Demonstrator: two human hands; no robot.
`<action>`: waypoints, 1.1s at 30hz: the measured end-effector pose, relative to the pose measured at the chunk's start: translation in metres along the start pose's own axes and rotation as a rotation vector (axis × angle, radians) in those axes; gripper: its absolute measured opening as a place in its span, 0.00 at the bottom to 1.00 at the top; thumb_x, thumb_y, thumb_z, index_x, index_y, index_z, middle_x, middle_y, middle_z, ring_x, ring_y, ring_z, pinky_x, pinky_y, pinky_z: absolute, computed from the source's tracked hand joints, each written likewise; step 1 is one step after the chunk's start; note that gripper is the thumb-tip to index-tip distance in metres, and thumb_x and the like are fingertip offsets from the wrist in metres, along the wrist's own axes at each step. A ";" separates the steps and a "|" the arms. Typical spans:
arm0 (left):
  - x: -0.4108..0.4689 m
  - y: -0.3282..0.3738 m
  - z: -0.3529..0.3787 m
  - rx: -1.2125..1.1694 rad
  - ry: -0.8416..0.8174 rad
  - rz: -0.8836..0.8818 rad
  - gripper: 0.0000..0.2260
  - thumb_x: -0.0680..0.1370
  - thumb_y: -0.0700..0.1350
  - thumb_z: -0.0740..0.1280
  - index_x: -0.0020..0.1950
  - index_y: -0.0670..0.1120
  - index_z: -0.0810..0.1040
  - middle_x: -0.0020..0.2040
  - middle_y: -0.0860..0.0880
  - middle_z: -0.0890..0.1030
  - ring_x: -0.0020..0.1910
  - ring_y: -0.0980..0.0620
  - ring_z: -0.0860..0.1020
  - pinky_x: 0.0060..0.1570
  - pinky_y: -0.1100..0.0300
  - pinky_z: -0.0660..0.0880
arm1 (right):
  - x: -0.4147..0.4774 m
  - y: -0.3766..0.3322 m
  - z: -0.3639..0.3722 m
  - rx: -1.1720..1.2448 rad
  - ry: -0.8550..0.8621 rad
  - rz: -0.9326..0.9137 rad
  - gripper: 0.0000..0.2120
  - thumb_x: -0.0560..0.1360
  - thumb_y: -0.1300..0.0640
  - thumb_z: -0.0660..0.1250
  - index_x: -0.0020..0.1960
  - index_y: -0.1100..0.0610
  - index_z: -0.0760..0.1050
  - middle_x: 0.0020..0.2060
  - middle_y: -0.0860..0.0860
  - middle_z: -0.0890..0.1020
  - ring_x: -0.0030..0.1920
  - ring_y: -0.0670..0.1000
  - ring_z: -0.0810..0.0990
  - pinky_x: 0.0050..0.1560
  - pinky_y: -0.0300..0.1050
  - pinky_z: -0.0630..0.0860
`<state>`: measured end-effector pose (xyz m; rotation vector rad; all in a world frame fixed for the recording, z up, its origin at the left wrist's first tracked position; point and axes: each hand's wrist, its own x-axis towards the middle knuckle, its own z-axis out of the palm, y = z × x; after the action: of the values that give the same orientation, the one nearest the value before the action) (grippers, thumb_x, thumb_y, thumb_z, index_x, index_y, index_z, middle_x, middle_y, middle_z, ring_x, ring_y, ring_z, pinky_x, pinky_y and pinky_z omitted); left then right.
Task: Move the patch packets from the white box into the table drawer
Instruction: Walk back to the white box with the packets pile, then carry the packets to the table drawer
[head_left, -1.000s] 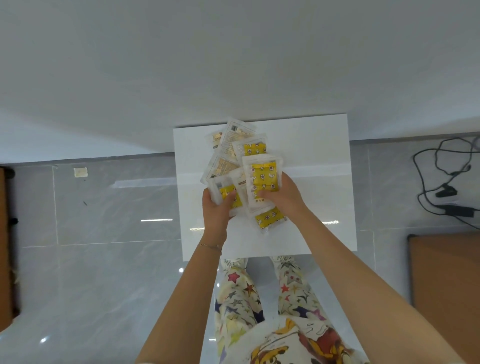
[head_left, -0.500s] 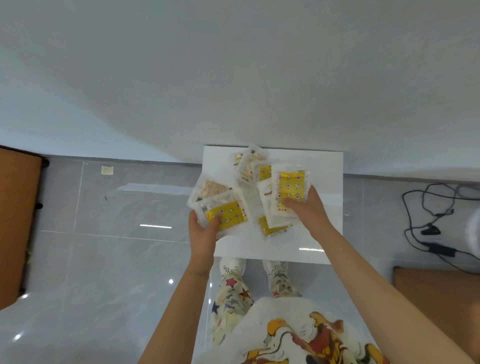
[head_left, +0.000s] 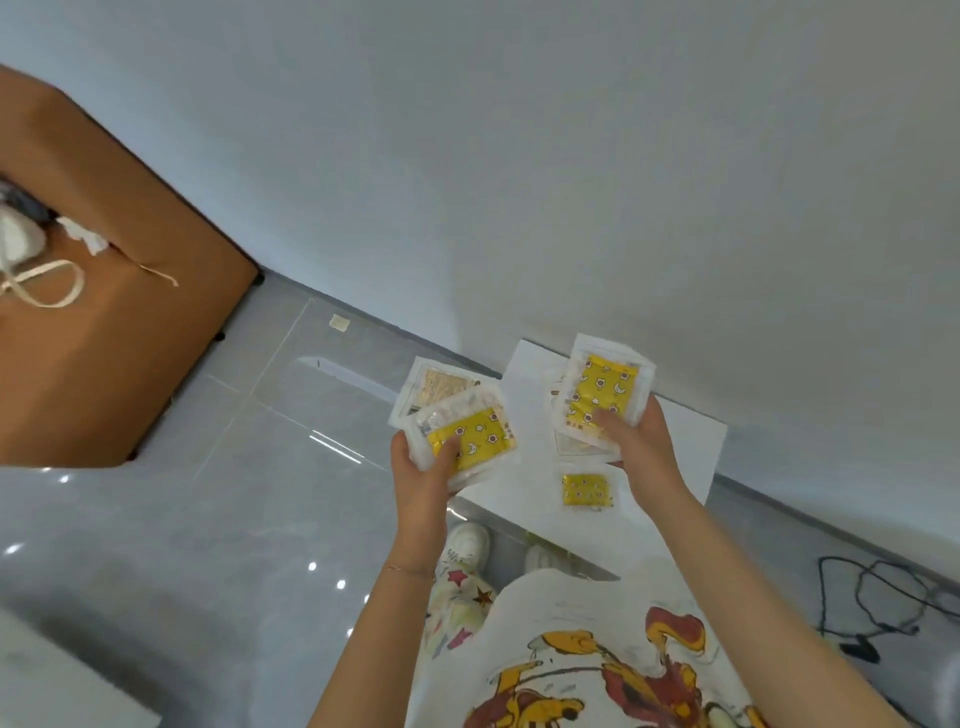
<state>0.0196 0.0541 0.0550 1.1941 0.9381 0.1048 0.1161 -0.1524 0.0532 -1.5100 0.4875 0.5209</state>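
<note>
My left hand (head_left: 421, 480) grips a bunch of patch packets (head_left: 470, 431), clear sachets with yellow star-printed patches, held over the floor left of the white box (head_left: 691, 447). My right hand (head_left: 641, 449) grips a second stack of packets (head_left: 602, 397) above the white box top. One single yellow packet (head_left: 586, 489) lies flat on the white box near its front edge. No drawer shows in this view.
A brown wooden table (head_left: 104, 332) stands at the left with a white cord and cloth on it. Glossy grey floor tiles (head_left: 208, 519) lie between it and the box. Black cables (head_left: 872, 608) trail on the floor at right. A white wall is behind.
The view has swung left, bringing the brown table in. My hands moved apart, each lifting its own stack, and one packet now lies alone on the white box.
</note>
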 end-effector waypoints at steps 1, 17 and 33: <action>-0.005 0.005 -0.008 -0.018 0.014 0.010 0.17 0.76 0.40 0.70 0.60 0.54 0.71 0.59 0.48 0.80 0.55 0.45 0.82 0.48 0.48 0.81 | -0.006 -0.004 0.009 -0.021 -0.032 -0.010 0.19 0.73 0.61 0.70 0.62 0.53 0.72 0.54 0.52 0.82 0.54 0.54 0.82 0.48 0.52 0.80; -0.048 0.054 -0.214 -0.191 0.342 0.186 0.20 0.77 0.40 0.69 0.66 0.51 0.70 0.60 0.49 0.80 0.56 0.49 0.81 0.52 0.50 0.81 | -0.093 -0.010 0.224 -0.243 -0.403 -0.050 0.22 0.74 0.62 0.71 0.63 0.49 0.69 0.56 0.51 0.80 0.55 0.54 0.81 0.47 0.52 0.81; -0.060 0.039 -0.423 -0.354 0.645 0.132 0.18 0.77 0.40 0.69 0.58 0.61 0.70 0.56 0.57 0.80 0.55 0.53 0.81 0.50 0.54 0.81 | -0.170 0.068 0.429 -0.485 -0.699 -0.064 0.27 0.73 0.61 0.71 0.68 0.49 0.67 0.59 0.51 0.80 0.56 0.53 0.81 0.51 0.58 0.81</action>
<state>-0.2855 0.3530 0.0982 0.8950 1.3290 0.7669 -0.0689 0.2732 0.1043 -1.6595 -0.2518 1.1142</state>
